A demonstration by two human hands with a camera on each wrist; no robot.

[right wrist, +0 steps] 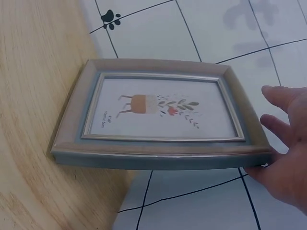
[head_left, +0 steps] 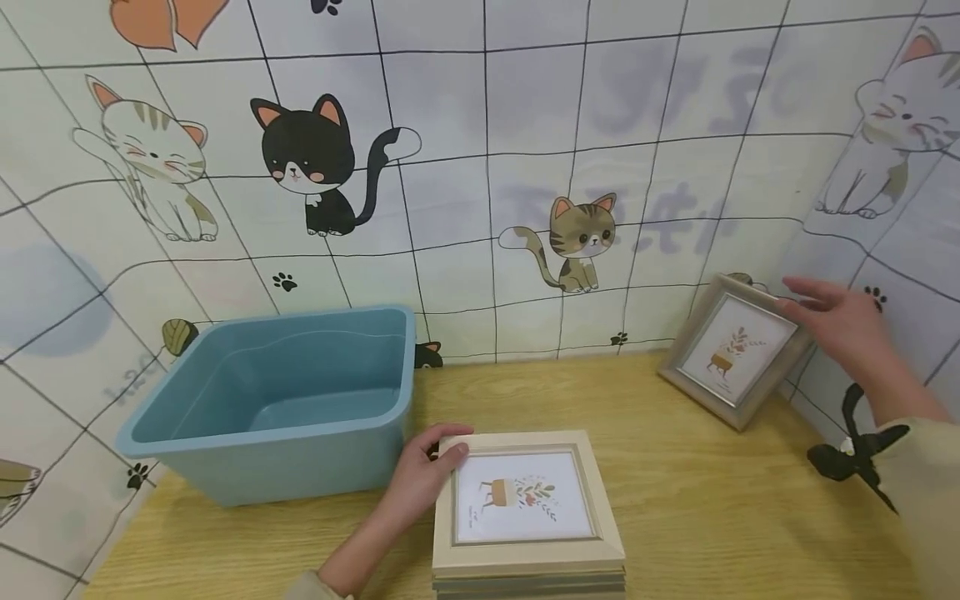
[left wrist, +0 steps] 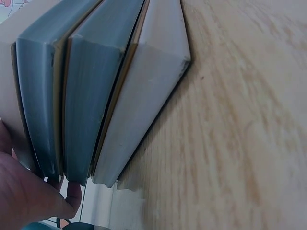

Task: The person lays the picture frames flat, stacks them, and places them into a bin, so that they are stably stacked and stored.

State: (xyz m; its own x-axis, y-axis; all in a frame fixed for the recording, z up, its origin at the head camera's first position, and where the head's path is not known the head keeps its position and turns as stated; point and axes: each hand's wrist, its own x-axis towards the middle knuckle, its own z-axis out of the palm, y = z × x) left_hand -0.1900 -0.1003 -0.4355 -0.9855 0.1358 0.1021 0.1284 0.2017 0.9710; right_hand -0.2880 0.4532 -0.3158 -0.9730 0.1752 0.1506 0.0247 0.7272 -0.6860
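A stack of several picture frames lies in front of me, its topmost a cream picture frame [head_left: 603,533] with a plant print. My left hand [head_left: 426,471] grips the stack's far left corner, thumb over the cream frame's edge. In the left wrist view, fingertips of the left hand [left wrist: 36,199] reach round the ends of the upper frames, above a pale bottom frame [left wrist: 144,96]. At the back right, a grey-beige picture frame [head_left: 690,333] stands tilted against the wall. My right hand [head_left: 847,325] touches its upper right corner with the thumb; two fingers stretch out past the corner [right wrist: 288,139].
A blue plastic bin [head_left: 300,462] stands left of the stack, close to the wall. Cat-patterned wall covering [head_left: 465,208] lines the back and right side of the wooden tabletop [head_left: 697,492]. A black bow [head_left: 855,454] is at the right sleeve's cuff.
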